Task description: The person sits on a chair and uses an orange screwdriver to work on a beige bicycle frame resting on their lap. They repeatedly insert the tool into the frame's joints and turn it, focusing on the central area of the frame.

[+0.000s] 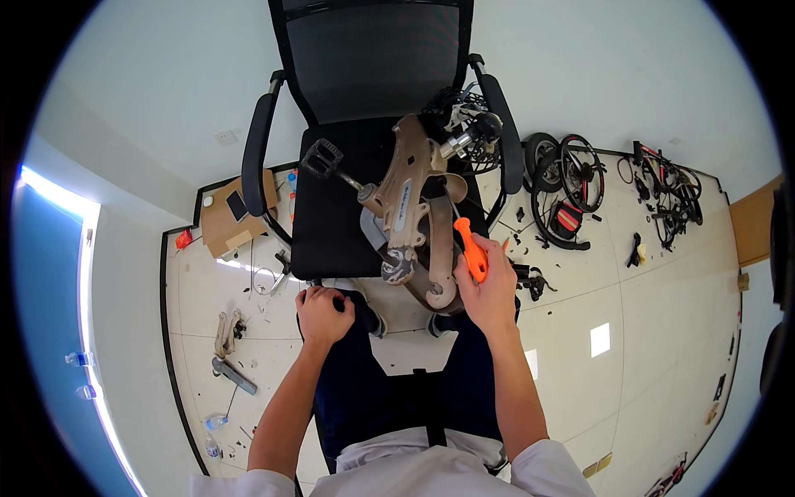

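My right hand (493,291) is closed around the orange handle of a screwdriver (472,248). Its shaft points up against the worn brown metal bicycle frame (406,186) lying on the black chair seat (321,219). A black pedal (321,157) on a crank sticks out from the frame's left side. Over my left knee, at the seat's front edge, rests my left hand (325,316) with its fingers curled in. Something dark shows between its thumb and fingers, but I cannot tell what it is.
Cables (476,153) bunch by the right armrest (502,132). Bicycle wheels (581,174) and a dark bicycle frame (669,190) lean along the wall at right. A cardboard box (222,228) stands left; metal parts (232,352) and plastic bottles (214,447) lie on the floor.
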The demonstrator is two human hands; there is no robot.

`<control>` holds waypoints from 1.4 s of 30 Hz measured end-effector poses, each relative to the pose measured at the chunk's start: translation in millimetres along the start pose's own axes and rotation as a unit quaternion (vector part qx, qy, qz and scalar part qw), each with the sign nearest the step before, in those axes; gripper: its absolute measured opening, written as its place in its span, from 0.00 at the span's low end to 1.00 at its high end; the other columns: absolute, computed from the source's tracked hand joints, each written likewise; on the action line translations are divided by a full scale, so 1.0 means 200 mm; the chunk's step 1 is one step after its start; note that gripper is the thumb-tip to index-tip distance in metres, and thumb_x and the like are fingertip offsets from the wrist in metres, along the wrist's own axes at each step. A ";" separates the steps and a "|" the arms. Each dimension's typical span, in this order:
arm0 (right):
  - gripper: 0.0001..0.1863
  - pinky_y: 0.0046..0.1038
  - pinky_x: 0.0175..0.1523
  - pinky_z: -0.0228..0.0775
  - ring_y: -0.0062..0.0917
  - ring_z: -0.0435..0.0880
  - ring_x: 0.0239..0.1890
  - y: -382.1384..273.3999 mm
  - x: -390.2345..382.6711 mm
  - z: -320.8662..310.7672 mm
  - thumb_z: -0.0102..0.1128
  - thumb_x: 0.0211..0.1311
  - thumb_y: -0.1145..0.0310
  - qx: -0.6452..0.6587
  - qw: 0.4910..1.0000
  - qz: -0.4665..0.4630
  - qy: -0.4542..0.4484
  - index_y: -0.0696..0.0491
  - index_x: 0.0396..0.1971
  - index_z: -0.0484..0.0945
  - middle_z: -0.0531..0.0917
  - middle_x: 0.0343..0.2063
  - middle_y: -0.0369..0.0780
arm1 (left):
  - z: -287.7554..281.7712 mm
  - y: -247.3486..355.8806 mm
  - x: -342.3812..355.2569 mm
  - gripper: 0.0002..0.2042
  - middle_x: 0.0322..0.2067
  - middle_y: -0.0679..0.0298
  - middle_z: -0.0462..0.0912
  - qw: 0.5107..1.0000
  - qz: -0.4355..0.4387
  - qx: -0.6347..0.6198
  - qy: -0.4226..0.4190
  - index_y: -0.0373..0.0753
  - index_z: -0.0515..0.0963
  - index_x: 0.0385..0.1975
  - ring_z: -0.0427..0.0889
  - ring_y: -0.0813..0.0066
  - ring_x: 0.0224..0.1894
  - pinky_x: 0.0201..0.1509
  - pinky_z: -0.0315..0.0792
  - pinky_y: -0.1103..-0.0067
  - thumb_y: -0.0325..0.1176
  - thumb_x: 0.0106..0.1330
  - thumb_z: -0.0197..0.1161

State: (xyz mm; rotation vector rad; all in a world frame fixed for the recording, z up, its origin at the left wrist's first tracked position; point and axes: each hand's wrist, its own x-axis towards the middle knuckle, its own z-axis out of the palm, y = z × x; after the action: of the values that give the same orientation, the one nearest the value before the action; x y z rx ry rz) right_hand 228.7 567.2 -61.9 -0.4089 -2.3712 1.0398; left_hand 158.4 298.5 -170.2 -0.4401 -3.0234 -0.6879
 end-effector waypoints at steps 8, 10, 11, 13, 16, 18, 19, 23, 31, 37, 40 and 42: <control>0.20 0.36 0.46 0.74 0.44 0.81 0.41 0.01 0.00 0.00 0.62 0.58 0.72 0.015 1.000 0.005 -0.014 0.60 0.51 0.71 0.80 0.40 0.49 | 0.00 0.02 0.00 0.08 0.27 0.61 0.84 1.000 -0.017 0.015 0.002 0.40 0.81 0.19 0.79 0.64 0.43 0.58 0.63 0.67 0.38 0.50 0.64; 0.20 0.34 0.46 0.74 0.43 0.82 0.41 0.02 0.00 0.00 0.62 0.58 0.72 0.015 1.000 0.007 -0.010 0.60 0.50 0.71 0.80 0.41 0.49 | 0.00 0.02 0.01 0.08 0.27 0.61 0.84 1.000 -0.016 0.012 -0.003 0.40 0.81 0.19 0.79 0.64 0.42 0.58 0.63 0.67 0.38 0.50 0.64; 0.20 0.33 0.46 0.74 0.41 0.82 0.41 0.02 0.00 0.00 0.63 0.58 0.71 0.012 1.000 0.006 -0.008 0.60 0.50 0.72 0.81 0.41 0.49 | 0.00 0.02 0.01 0.08 0.27 0.61 0.84 1.000 -0.016 0.010 -0.005 0.40 0.81 0.19 0.79 0.64 0.42 0.58 0.63 0.67 0.38 0.50 0.64; 0.19 0.32 0.46 0.74 0.40 0.83 0.40 0.02 0.00 0.01 0.63 0.58 0.72 0.002 1.000 0.003 0.000 0.59 0.49 0.73 0.81 0.40 0.49 | 0.01 0.01 0.01 0.08 0.27 0.61 0.84 1.000 -0.014 0.014 0.000 0.40 0.81 0.19 0.79 0.64 0.42 0.58 0.63 0.67 0.38 0.50 0.64; 0.20 0.34 0.44 0.74 0.39 0.81 0.38 0.00 0.00 0.02 0.64 0.55 0.73 -0.052 0.998 -0.029 -0.012 0.57 0.49 0.73 0.80 0.38 0.47 | 0.01 0.01 0.00 0.08 0.26 0.62 0.83 1.000 -0.006 0.023 0.009 0.41 0.82 0.19 0.79 0.63 0.41 0.56 0.64 0.68 0.38 0.51 0.64; 0.21 0.35 0.42 0.74 0.39 0.80 0.37 -0.01 0.00 0.00 0.64 0.53 0.74 -0.133 0.986 -0.082 -0.055 0.55 0.49 0.73 0.78 0.35 0.45 | 0.01 0.01 0.00 0.08 0.26 0.62 0.83 1.000 -0.008 0.022 0.004 0.41 0.82 0.19 0.79 0.63 0.41 0.56 0.64 0.68 0.39 0.51 0.64; 0.22 0.35 0.42 0.74 0.39 0.79 0.37 -0.02 0.01 -0.01 0.64 0.52 0.75 -0.142 0.983 -0.091 -0.068 0.54 0.49 0.73 0.77 0.34 0.44 | 0.01 0.02 0.00 0.09 0.26 0.62 0.84 1.000 -0.014 0.018 -0.006 0.40 0.82 0.19 0.79 0.63 0.41 0.57 0.63 0.67 0.39 0.51 0.64; 0.20 0.37 0.39 0.73 0.40 0.79 0.36 -0.07 0.06 -0.03 0.63 0.52 0.74 -0.150 0.979 -0.094 -0.098 0.53 0.48 0.73 0.76 0.32 0.43 | 0.02 0.01 0.00 0.10 0.27 0.62 0.84 0.999 -0.015 0.026 -0.013 0.39 0.82 0.21 0.79 0.63 0.42 0.60 0.62 0.66 0.39 0.51 0.63; 0.14 0.39 0.35 0.73 0.44 0.78 0.30 -0.12 0.05 0.10 0.61 0.59 0.70 -0.091 0.993 -0.054 -0.054 0.52 0.44 0.71 0.75 0.30 0.45 | 0.06 0.00 -0.03 0.08 0.28 0.62 0.84 0.999 0.013 0.028 0.030 0.42 0.82 0.19 0.79 0.63 0.43 0.58 0.63 0.66 0.39 0.51 0.64; 0.12 0.34 0.41 0.75 0.37 0.80 0.36 -0.11 0.09 0.04 0.60 0.56 0.72 -0.212 0.959 -0.134 -0.134 0.56 0.41 0.76 0.76 0.31 0.45 | 0.03 -0.01 -0.06 0.08 0.29 0.62 0.84 0.999 0.019 0.008 0.031 0.41 0.82 0.21 0.79 0.63 0.44 0.59 0.63 0.66 0.39 0.52 0.65; 0.13 0.35 0.42 0.74 0.38 0.79 0.38 -0.05 0.13 -0.02 0.61 0.50 0.74 -0.291 0.912 -0.233 -0.169 0.56 0.39 0.77 0.73 0.32 0.46 | 0.02 0.00 -0.06 0.08 0.29 0.62 0.84 0.999 0.021 0.002 0.024 0.41 0.82 0.21 0.79 0.63 0.44 0.59 0.63 0.66 0.38 0.52 0.64; 0.13 0.35 0.41 0.75 0.38 0.80 0.36 -0.05 0.20 -0.09 0.61 0.52 0.73 -0.316 0.887 -0.270 -0.203 0.55 0.39 0.77 0.74 0.32 0.45 | 0.02 0.01 -0.05 0.08 0.29 0.62 0.83 0.999 0.027 -0.003 0.028 0.40 0.82 0.21 0.79 0.63 0.44 0.59 0.63 0.66 0.37 0.52 0.64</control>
State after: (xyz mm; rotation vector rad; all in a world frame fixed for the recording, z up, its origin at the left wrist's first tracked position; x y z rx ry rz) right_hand 205.8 589.4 -32.1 0.2918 -2.9136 0.0742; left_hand 169.3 298.7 -173.4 -0.4928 -2.9468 -0.6939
